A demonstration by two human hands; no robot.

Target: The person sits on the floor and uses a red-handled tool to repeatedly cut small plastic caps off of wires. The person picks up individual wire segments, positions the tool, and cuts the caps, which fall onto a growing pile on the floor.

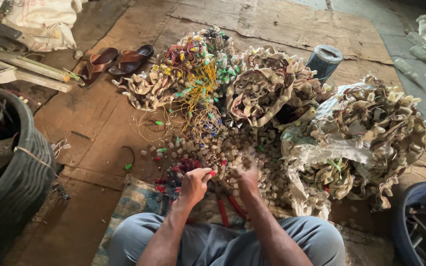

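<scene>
— My right hand is motion-blurred; I can't tell what its fingers grip.

— And beneath my fingers?

— The red-handled cutters lie partly hidden under my wrists.

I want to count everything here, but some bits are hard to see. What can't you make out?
Head view only:
- Right hand: blurred, so its hold can't be told.
- Left hand: pinches something red, too small to name.
- Red-handled tool: head hidden beneath the hands.
- Blue tub: cut off by the corner.
</scene>
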